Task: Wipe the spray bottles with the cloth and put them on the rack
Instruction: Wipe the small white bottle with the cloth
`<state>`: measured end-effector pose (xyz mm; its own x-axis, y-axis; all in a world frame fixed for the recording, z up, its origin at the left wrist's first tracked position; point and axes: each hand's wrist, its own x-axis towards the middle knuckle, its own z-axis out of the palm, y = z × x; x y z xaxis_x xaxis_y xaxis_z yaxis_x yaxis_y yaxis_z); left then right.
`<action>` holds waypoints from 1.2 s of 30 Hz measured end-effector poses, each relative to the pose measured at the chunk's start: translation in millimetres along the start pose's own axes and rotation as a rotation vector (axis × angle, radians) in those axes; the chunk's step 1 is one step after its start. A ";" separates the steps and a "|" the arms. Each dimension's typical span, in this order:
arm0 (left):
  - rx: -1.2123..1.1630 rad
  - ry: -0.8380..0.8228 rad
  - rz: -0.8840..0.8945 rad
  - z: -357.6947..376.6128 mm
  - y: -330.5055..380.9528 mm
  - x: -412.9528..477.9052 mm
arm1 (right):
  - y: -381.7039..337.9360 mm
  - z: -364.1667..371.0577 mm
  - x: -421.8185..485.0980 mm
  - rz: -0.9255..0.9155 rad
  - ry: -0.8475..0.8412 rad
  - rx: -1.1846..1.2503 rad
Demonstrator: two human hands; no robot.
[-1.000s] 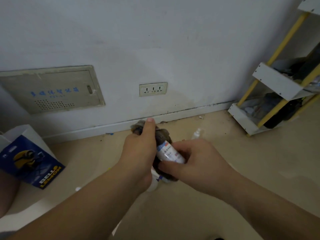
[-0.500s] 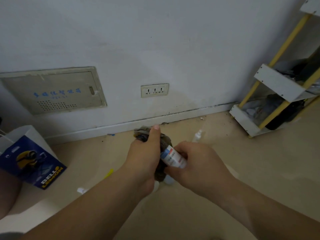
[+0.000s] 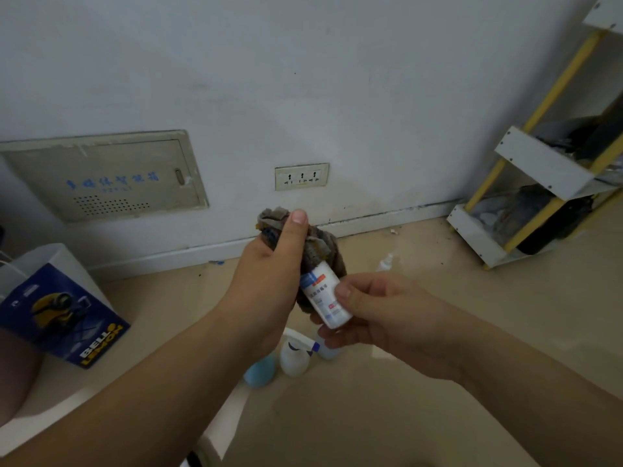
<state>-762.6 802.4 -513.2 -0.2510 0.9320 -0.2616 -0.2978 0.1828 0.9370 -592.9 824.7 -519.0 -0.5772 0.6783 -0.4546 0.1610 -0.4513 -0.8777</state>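
Grey, grubby cloth bunched around the top of a small white spray bottle in the head view; gripped by the left hand, fingers closed on the fabric, thumb pressed along its upper edge; held lower down by the right hand, thumb and fingers pinched on the labelled body, base resting against the fingers; both raised above the floor, well apart from the yellow-and-white rack at the right wall. Judged as mid-wipe on this bottle, nozzle end hidden inside the cloth; seemed to call next for a twist of bottle against cloth, then a carry rightward to a rack shelf, already crowded with dark items. Lay below the hands: more bottles beside a blue one, plus another small bottle nearer the skirting, apparently not yet shelved; stood at left, a blue paper bag.
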 end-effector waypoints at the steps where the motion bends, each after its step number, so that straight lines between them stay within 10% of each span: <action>1: -0.017 0.019 -0.009 1.1 -2.5 0.4 | 2.1 3.4 0.4 -0.064 0.073 -0.085; 9: 0.037 0.074 -0.088 12.9 -15.6 -10.9 | 20.9 15.5 0.2 -0.257 0.422 -0.721; 19: -0.067 0.032 -0.067 3.8 -3.1 -1.7 | -2.9 14.0 -0.6 -0.006 0.019 0.263; 36: 0.018 -0.026 -0.043 14.7 -20.3 -22.4 | 6.5 19.6 0.7 -0.235 0.249 0.040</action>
<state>-737.4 782.4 -523.0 -0.2146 0.9308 -0.2959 -0.2910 0.2282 0.9291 -608.0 810.9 -522.1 -0.3807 0.8850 -0.2681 0.0129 -0.2849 -0.9585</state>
